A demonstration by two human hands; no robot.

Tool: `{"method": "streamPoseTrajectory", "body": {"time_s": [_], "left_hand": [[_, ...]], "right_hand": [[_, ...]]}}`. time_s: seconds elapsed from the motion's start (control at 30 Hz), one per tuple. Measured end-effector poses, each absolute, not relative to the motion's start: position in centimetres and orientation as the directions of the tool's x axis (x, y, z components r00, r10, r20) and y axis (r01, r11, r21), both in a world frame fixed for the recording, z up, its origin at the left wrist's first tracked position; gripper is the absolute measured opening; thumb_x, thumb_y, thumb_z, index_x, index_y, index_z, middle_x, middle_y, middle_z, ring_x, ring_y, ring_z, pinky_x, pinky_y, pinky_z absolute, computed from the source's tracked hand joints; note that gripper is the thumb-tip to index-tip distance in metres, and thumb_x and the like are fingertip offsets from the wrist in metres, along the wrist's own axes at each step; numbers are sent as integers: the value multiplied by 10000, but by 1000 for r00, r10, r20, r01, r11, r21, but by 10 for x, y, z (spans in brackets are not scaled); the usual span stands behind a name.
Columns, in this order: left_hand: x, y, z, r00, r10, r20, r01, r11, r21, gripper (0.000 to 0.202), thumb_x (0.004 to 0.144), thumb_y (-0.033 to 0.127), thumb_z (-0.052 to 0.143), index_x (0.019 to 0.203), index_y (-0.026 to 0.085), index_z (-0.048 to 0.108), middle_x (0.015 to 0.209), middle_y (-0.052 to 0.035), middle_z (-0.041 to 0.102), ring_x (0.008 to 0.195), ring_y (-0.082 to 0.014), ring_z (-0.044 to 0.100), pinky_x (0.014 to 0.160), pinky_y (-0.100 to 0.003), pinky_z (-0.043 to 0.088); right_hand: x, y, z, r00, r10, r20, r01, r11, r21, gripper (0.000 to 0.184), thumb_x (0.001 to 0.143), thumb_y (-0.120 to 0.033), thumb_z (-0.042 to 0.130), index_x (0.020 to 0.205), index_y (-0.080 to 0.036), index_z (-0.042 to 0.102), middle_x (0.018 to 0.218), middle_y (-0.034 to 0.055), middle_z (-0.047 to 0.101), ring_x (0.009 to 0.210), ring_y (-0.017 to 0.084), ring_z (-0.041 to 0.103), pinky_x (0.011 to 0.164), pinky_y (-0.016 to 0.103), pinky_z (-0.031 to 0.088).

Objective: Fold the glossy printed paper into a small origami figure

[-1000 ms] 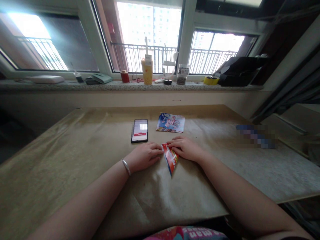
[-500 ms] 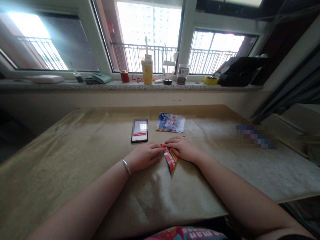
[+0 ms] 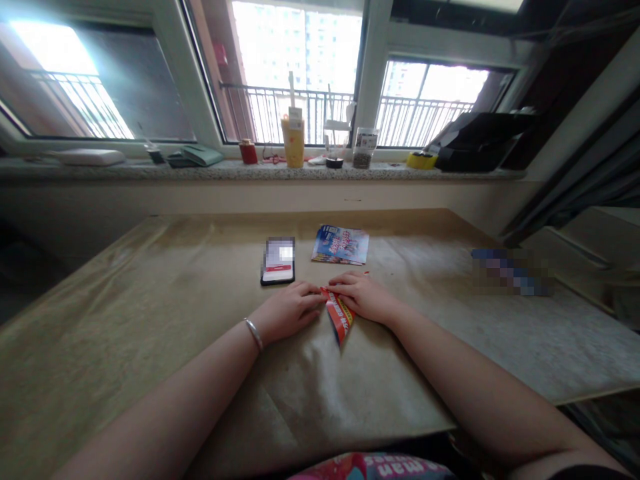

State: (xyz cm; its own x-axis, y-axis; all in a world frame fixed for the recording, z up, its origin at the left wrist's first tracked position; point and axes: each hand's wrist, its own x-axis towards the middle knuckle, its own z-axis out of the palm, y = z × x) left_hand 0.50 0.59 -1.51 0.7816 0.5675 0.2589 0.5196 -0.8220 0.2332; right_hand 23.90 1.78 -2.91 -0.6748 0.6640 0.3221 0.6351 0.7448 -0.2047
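A red, orange and yellow printed sheet of paper (image 3: 340, 321), folded to a pointed triangle, lies on the table with its tip toward me. My right hand (image 3: 364, 298) rests over its upper right part, fingers bent and pressing it down, covering some of it. At the upper left corner, the fingertips of my left hand (image 3: 290, 310) close on the paper's edge; the thumb is partly tucked below. A small red corner of paper shows beyond my right fingers. Just past the hands lies a stack of blue printed leaflets (image 3: 341, 245), and left of it a phone (image 3: 279, 261) with a lit screen.
A tan cover (image 3: 150, 313) spreads over the table. Toward the right edge lies a blurred blue item (image 3: 510, 272). On the windowsill behind stand a yellow drink cup (image 3: 294, 143), a clear cup (image 3: 335, 147), a red jar (image 3: 248, 152), yellow tape (image 3: 421, 160) and a black box (image 3: 475, 143).
Almost nothing differs. The folded paper's near tip sits slightly higher and further left, and both hands keep nearly the same place on it.
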Motion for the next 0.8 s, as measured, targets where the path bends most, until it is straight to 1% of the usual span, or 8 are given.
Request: {"method": "streamPoseTrajectory", "body": {"time_s": [0.13, 0.33, 0.5, 0.67, 0.8], "left_hand": [[4, 8, -18, 776, 567, 276, 508, -822, 258, 286, 898, 256, 467, 1140, 228, 617, 1110, -96, 587, 1011, -199, 544, 902, -353, 460], [4, 9, -19, 772, 575, 272, 514, -816, 266, 283, 887, 247, 486, 1136, 229, 620, 1103, -91, 586, 1010, -201, 541, 901, -357, 460], [4, 9, -20, 768, 566, 298, 501, -822, 270, 279, 878, 226, 493, 1125, 230, 623, 1097, -84, 590, 999, -193, 544, 898, -351, 464], [6, 8, -20, 753, 581, 310, 516, -813, 270, 260, 879, 223, 493, 1098, 227, 633, 1151, -88, 565, 1039, -201, 532, 922, -358, 454], [7, 8, -19, 753, 591, 290, 534, -806, 256, 256, 881, 210, 484, 1095, 225, 624, 1150, -81, 578, 1043, -203, 526, 935, -367, 443]], "right_hand": [[238, 18, -30, -666, 670, 328, 641, 739, -206, 349, 895, -177, 455, 1184, -276, 623, 1144, 64, 630, 1048, 191, 545, 912, 363, 457], [239, 20, -32, -672, 661, 335, 635, 746, -199, 359, 896, -178, 447, 1196, -283, 615, 1141, 62, 625, 1047, 200, 532, 907, 372, 451], [239, 20, -33, -670, 660, 338, 635, 746, -198, 355, 896, -184, 449, 1191, -283, 618, 1128, 73, 621, 1037, 199, 532, 898, 373, 450], [238, 19, -32, -663, 658, 358, 635, 747, -197, 344, 885, -182, 468, 1168, -285, 635, 1102, 74, 618, 1020, 196, 530, 897, 365, 445], [237, 20, -33, -648, 659, 382, 636, 744, -205, 343, 870, -178, 485, 1153, -283, 648, 1082, 78, 596, 1010, 196, 522, 898, 359, 438]]}}
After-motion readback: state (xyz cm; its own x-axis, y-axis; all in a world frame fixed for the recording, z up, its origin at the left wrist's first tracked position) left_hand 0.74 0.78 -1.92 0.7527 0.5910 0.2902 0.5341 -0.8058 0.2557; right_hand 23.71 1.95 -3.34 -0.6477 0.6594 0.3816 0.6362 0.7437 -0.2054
